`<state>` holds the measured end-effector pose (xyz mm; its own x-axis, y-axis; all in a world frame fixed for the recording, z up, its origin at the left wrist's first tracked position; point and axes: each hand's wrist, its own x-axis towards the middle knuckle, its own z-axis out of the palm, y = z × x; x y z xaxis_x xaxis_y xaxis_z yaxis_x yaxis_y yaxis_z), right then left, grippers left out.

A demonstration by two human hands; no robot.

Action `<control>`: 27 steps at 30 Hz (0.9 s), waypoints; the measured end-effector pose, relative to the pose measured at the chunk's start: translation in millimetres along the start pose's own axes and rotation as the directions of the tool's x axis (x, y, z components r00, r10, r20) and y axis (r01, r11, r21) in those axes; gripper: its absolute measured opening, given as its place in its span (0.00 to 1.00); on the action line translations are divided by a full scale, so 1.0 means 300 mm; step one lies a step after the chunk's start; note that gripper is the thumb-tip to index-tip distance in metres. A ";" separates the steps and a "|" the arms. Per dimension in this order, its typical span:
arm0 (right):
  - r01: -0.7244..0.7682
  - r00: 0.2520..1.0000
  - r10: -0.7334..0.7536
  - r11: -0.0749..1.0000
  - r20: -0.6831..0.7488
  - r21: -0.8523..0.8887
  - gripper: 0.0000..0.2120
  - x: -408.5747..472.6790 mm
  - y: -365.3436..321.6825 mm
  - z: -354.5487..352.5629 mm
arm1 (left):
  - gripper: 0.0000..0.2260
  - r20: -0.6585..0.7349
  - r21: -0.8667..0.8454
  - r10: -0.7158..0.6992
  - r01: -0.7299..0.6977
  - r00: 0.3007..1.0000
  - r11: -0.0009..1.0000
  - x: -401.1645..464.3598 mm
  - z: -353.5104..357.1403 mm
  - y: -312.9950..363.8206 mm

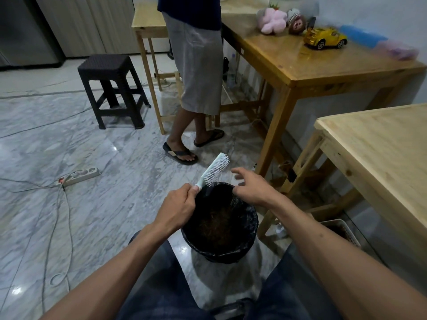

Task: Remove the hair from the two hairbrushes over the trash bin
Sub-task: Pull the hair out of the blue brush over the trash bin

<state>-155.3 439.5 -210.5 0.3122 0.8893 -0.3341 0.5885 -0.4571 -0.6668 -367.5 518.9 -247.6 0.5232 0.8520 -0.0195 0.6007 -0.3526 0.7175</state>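
Nearest to us are our two knees in dark jeans (pixel 161 285), and between them, a little farther, stands the trash bin (pixel 250 225) with a black liner, which we take as the landmark. Our two bare forearms reach forward over it. Our left hand (pixel 176 210) is above the left rim of the bin, the fingers closed into a fist around the handle of a white hairbrush (pixel 213 169). The brush rises from the fist up and away, over the far rim, with its bristles turned to the right. Our right hand (pixel 250 187) hovers above the far right rim, fingers spread and loose, just beside the bristles but not touching them. Inside the bin lies brownish hair (pixel 217 224).
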 end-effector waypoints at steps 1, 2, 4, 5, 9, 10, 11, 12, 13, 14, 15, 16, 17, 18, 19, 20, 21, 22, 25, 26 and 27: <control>0.007 0.999 -0.007 1.000 -0.037 -0.003 0.28 -0.002 -0.011 0.002 | 0.17 0.003 -0.002 0.002 -0.002 1.000 1.000 -0.004 0.001 0.003; 0.010 0.998 -0.010 1.000 -0.066 0.003 0.26 -0.003 -0.018 0.001 | 0.17 0.002 -0.002 0.007 -0.007 1.000 1.000 -0.007 0.003 0.006; 0.000 0.995 0.008 0.997 -0.098 0.080 0.26 0.005 -0.024 0.005 | 0.17 -0.002 -0.008 0.019 -0.019 1.000 1.000 -0.011 0.006 0.015; -0.009 0.995 0.023 0.990 -0.100 0.143 0.27 0.011 -0.026 0.009 | 0.17 -0.001 -0.015 0.019 -0.019 1.000 1.000 -0.011 0.009 0.018; -0.021 0.990 0.075 0.912 -0.117 0.409 0.20 0.033 -0.040 0.026 | 0.18 0.030 -0.130 -0.018 0.022 0.999 0.991 -0.017 0.028 0.023; -0.013 0.987 0.088 0.881 -0.138 0.473 0.16 0.032 -0.047 0.026 | 0.19 0.036 -0.151 -0.020 0.026 0.999 0.988 -0.020 0.032 0.025; -0.004 0.981 0.102 0.859 -0.164 0.512 0.14 0.036 -0.051 0.026 | 0.19 0.032 -0.145 -0.007 0.012 0.999 0.989 -0.023 0.034 0.029; -0.007 0.975 0.119 0.859 -0.187 0.511 0.14 0.039 -0.052 0.022 | 0.18 0.023 -0.114 0.017 -0.014 1.000 0.993 -0.025 0.035 0.033; -0.028 0.970 0.138 0.878 -0.199 0.477 0.14 0.045 -0.050 0.021 | 0.18 0.013 -0.071 0.042 -0.041 0.999 0.997 -0.026 0.035 0.035; -0.054 0.968 0.153 0.901 -0.198 0.431 0.15 0.046 -0.051 0.018 | 0.17 0.002 -0.024 0.064 -0.064 0.998 0.998 -0.028 0.036 0.038; -0.081 0.967 0.166 0.919 -0.194 0.385 0.15 0.047 -0.052 0.018 | 0.17 -0.008 0.024 0.082 -0.082 0.997 0.996 -0.028 0.038 0.039; -0.104 0.966 0.177 0.934 -0.190 0.340 0.15 0.044 -0.053 0.017 | 0.16 -0.016 0.075 0.092 -0.091 0.996 0.993 -0.027 0.042 0.039; -0.112 0.964 0.178 0.947 -0.198 0.302 0.16 0.039 -0.055 0.015 | 0.16 -0.026 0.132 0.089 -0.085 0.996 0.988 -0.026 0.045 0.037; -0.118 0.960 0.178 0.957 -0.217 0.266 0.16 0.031 -0.056 0.009 | 0.15 -0.039 0.194 0.072 -0.063 0.997 0.979 -0.022 0.049 0.033; -0.113 0.953 0.172 0.965 -0.248 0.237 0.17 0.024 -0.056 0.002 | 0.15 -0.058 0.246 0.040 -0.024 0.998 0.969 -0.017 0.051 0.029; -0.101 0.945 0.163 0.970 -0.283 0.221 0.18 0.015 -0.056 -0.005 | 0.16 -0.081 0.280 0.002 0.021 0.997 0.960 -0.012 0.050 0.021; -0.098 0.938 0.161 0.972 -0.306 0.212 0.17 0.012 -0.053 -0.012 | 0.16 -0.101 0.299 -0.029 0.058 0.994 0.952 -0.009 0.046 0.011; -0.093 0.937 0.157 0.973 -0.313 0.210 0.16 0.009 -0.051 -0.021 | 0.16 -0.120 0.312 -0.039 0.075 0.992 0.947 -0.009 0.042 -0.001; -0.102 0.959 0.167 0.957 -0.230 0.271 0.02 0.018 -0.038 -0.041 | 0.16 -0.156 0.326 0.000 0.052 0.988 0.944 -0.019 0.035 -0.017; -0.114 0.970 0.173 0.946 -0.173 0.303 0.03 0.020 -0.034 -0.038 | 0.15 -0.160 0.314 0.019 0.033 0.987 0.949 -0.026 0.034 -0.013; -0.130 0.976 0.179 0.934 -0.123 0.332 0.08 0.019 -0.036 -0.032 | 0.15 -0.161 0.297 0.039 0.011 0.986 0.955 -0.032 0.034 -0.005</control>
<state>-152.9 449.4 -198.8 0.5016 0.7848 -0.3639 0.2619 -0.5387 -0.8007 -367.1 507.3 -255.6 0.4420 0.8889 0.1205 0.7587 -0.4421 0.4784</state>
